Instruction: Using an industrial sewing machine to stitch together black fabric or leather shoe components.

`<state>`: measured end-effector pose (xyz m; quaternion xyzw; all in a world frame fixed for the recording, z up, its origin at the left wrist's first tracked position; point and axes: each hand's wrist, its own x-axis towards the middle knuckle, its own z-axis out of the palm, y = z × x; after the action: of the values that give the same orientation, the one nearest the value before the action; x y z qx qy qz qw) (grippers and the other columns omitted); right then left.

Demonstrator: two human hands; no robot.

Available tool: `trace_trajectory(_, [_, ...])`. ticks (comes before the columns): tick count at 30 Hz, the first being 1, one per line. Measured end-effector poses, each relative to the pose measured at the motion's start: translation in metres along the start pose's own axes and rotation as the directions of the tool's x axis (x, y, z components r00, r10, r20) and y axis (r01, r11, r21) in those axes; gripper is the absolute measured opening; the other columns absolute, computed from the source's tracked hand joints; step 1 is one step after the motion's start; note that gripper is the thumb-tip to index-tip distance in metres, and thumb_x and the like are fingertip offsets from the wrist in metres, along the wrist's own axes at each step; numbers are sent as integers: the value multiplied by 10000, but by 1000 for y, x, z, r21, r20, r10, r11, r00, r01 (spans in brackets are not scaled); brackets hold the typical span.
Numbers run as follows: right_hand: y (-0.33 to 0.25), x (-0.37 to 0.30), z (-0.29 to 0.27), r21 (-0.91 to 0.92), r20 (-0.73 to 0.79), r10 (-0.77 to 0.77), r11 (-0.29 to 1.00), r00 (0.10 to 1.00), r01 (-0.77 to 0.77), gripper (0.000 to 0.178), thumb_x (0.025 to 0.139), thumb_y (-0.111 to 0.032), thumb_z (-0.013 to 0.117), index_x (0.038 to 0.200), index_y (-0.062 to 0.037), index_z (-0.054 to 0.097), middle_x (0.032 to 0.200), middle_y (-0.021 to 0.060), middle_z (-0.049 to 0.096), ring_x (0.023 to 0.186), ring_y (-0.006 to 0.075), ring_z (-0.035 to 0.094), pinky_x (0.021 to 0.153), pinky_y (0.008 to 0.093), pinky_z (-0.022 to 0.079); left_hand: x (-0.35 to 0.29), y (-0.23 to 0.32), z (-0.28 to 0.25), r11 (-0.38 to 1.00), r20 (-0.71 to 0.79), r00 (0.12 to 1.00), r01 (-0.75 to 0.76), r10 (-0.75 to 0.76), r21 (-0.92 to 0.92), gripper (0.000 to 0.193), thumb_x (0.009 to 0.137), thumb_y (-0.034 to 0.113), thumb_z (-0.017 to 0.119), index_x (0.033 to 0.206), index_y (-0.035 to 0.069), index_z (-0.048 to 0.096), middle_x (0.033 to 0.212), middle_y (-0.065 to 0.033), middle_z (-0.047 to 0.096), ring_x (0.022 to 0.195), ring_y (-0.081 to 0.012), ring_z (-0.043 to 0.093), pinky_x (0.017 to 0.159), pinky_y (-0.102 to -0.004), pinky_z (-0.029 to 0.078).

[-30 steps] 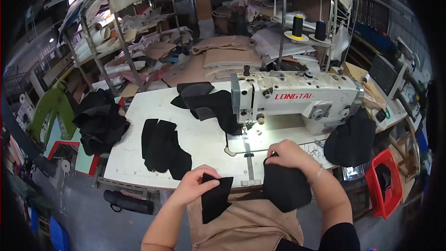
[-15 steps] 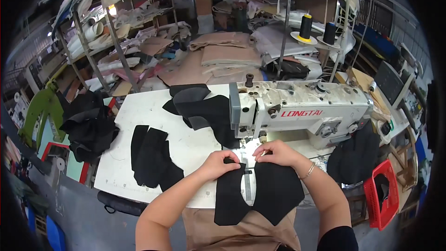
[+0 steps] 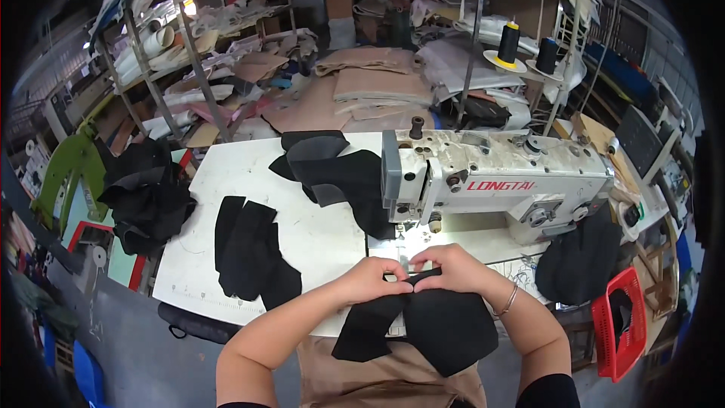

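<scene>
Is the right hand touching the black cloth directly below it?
Touching. The head view shows the right hand pinching the black cloth at its upper edge.

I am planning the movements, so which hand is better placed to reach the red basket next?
Probably the right hand: it is nearer the red basket, on that side. It and the left hand both pinch black cloth, so either must likely let go first.

Black cloth pieces (image 3: 451, 332) partly hidden behind fingers (image 3: 390, 265); sleeves (image 3: 549, 392) cut off below.
</scene>
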<state>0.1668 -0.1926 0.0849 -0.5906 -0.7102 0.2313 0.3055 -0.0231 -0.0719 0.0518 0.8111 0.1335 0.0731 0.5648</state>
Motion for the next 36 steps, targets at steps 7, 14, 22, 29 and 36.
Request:
trace_trajectory(7, [-48,-18,-14,368,470,-133,928,873,-57,215,811,-184,749,975,-59,687,865,53,700,793,124,645,730,263,498,-69,59,15,952,100,989,129,-105,-277,185,795,216,768,784,85,639,710,41,604,701,-39,531,652,-220,444])
trace_trajectory(14, [55,31,9,134,79,128,981,989,-138,232,785,-262,744,938,-95,689,826,81,697,768,162,659,725,293,503,13,-10,-11,983,-303,938,183,-169,21,197,767,176,770,865,41,665,694,-15,641,652,-84,588,613,-240,470])
trace_trajectory(22, [71,42,11,-226,-12,292,931,956,-287,324,766,-459,688,884,-157,703,840,151,663,833,319,642,755,393,497,24,-15,-53,824,-146,938,192,-313,-533,273,798,65,724,1043,4,620,845,-12,627,789,-90,595,770,-218,492])
trace_trajectory(29, [78,39,11,-286,-66,273,916,960,-281,427,772,-454,683,866,-37,689,844,174,659,838,328,640,766,412,490,43,-28,-37,998,-291,956,36,-49,-48,282,783,76,721,1031,-11,618,943,-64,640,918,-169,606,866,-275,470])
trace_trajectory(36, [87,39,16,-257,-105,255,927,961,-274,526,820,-501,627,721,14,663,758,200,635,757,351,630,710,430,482,38,-38,-26,992,-425,899,-66,104,103,115,771,89,725,855,28,674,877,-81,643,859,-225,635,806,-309,489])
